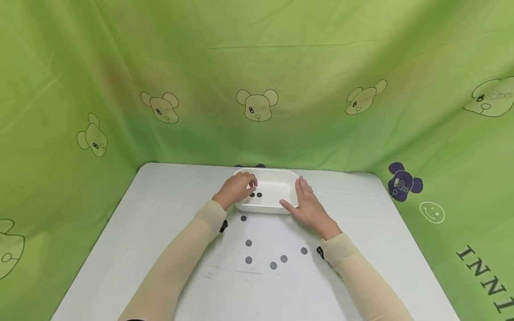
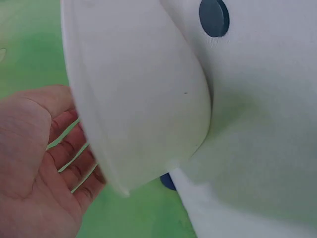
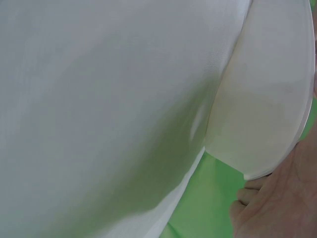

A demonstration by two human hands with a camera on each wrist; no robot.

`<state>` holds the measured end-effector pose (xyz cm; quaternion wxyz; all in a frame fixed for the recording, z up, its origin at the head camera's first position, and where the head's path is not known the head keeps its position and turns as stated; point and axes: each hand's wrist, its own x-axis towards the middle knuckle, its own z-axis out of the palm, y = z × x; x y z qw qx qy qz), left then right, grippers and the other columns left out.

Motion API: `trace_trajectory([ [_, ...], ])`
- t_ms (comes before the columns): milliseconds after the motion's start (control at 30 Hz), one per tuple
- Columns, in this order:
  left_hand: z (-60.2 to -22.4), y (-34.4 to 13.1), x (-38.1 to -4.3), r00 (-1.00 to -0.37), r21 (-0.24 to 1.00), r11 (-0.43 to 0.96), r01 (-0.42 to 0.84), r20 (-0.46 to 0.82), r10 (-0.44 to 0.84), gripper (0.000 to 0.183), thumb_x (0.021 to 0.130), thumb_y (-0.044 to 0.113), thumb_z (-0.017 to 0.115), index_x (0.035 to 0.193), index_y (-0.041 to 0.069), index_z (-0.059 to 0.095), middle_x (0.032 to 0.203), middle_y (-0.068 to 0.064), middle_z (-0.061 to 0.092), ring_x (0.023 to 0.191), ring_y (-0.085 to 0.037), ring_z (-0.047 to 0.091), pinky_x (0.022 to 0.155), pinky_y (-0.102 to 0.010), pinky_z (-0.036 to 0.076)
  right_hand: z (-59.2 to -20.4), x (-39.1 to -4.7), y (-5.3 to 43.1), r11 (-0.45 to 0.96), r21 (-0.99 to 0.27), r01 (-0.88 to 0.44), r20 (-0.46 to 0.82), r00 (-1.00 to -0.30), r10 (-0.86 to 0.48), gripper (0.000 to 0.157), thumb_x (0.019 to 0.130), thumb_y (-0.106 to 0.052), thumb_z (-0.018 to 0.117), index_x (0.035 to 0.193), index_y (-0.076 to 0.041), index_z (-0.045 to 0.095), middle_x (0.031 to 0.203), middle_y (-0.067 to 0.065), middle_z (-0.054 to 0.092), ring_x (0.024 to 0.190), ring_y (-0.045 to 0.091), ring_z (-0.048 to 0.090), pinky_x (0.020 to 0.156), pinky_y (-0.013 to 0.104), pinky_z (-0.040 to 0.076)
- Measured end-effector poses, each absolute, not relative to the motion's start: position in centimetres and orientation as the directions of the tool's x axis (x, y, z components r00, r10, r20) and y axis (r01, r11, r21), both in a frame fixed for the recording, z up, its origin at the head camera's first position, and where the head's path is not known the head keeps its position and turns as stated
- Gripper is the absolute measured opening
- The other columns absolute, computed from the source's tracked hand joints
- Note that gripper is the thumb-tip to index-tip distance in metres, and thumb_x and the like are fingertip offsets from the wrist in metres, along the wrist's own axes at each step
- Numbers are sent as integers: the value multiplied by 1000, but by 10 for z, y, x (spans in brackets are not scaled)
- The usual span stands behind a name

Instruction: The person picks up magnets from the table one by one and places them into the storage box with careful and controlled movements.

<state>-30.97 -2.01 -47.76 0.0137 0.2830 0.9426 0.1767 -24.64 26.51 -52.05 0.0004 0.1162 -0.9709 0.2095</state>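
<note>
A white rectangular tray [image 1: 277,183] stands near the table's far edge with two small dark discs [image 1: 259,195] visible on its floor. My left hand [image 1: 236,188] reaches over the tray's left end. Its loosely bent fingers hang above those discs, and a gap shows between thumb and fingertips. In the left wrist view the tray wall [image 2: 133,99] hides the fingertips, and no object shows in the palm. At the tray's right end, my right hand [image 1: 309,207] rests on the rim, fingers straight and thumb spread over the front corner.
Several grey discs lie scattered on the white tabletop [image 1: 201,285] in front of the tray, the closest one [image 1: 243,218] just off its front left corner. Green printed cloth [image 1: 257,142] walls in the table at the back and both sides.
</note>
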Motion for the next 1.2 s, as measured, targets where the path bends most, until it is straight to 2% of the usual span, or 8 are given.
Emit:
trace_trajectory([
  [500, -461, -41, -283, -808, 351, 729, 587, 197, 555, 14, 105, 22, 74, 117, 16, 74, 111, 0, 71, 108, -20, 67, 95, -38, 55, -516, -247, 264, 883, -416, -218, 38, -974, -222, 113, 103, -75, 46, 168, 5, 0, 178, 22, -7, 165, 40, -4, 132, 54, 7],
  [933, -459, -57, -252, -793, 376, 701, 606, 222, 567, 17, 105, 22, 74, 120, 15, 73, 112, -3, 72, 106, -23, 68, 94, -42, 55, -518, -247, 265, 881, -413, -229, 47, -972, -230, 112, 104, -75, 46, 168, 5, 1, 178, 21, -9, 164, 45, 1, 132, 56, 8],
  [1200, -463, -62, -234, -774, 369, 683, 630, 220, 594, 16, 104, 23, 74, 119, 18, 73, 111, 3, 70, 103, -19, 67, 93, -39, 56, -517, -246, 264, 879, -423, -219, 34, -974, -226, 113, 103, -75, 47, 168, 5, -1, 178, 21, -10, 165, 41, -3, 132, 55, 6],
])
